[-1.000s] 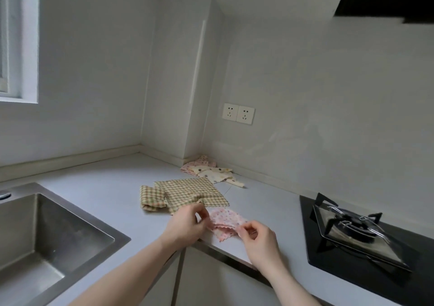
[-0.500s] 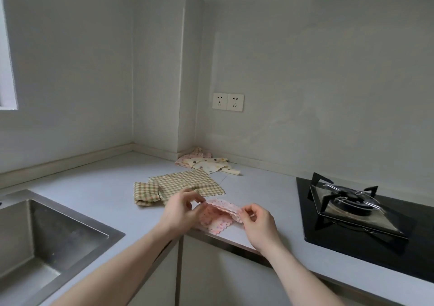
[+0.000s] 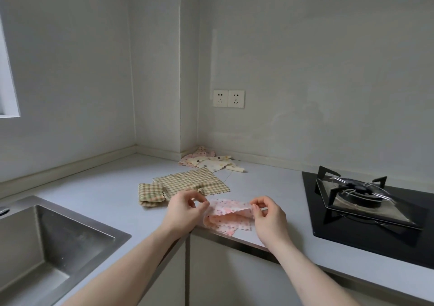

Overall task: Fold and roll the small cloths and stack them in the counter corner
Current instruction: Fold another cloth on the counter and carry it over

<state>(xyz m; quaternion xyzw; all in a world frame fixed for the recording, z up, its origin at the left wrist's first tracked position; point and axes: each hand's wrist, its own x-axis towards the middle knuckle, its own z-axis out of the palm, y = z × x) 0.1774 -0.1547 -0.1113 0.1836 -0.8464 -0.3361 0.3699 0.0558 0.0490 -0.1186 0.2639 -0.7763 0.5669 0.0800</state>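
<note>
step: folding the small pink dotted cloth with the scalloped edge [image 3: 229, 214], which lies at the counter's front edge, partly doubled over.
left hand [image 3: 185, 208]: thumb and forefinger pinch the cloth's left top corner, other fingers curled loosely.
right hand [image 3: 267, 214]: thumb and forefinger pinch the right top corner, lifted just off the grey counter [image 3: 270, 183].
how to do it well (judgement): keep both corners level and the edge taut, bring them to the near edge together, match the scallops, then press the crease flat before rolling. Some cloth overhangs the counter lip, so slide it inward first or the roll may skew.
other cloths: green-and-cream checked cloth [image 3: 192, 183] just behind, its left end rolled; cream cloth with dark dots [image 3: 211, 163] heaped over a pink one in the corner.
remaining: looks like most of it, nothing neatly stacked yet.
nearby: steel sink [image 3: 47, 235] left, black gas hob [image 3: 366, 202] right.
</note>
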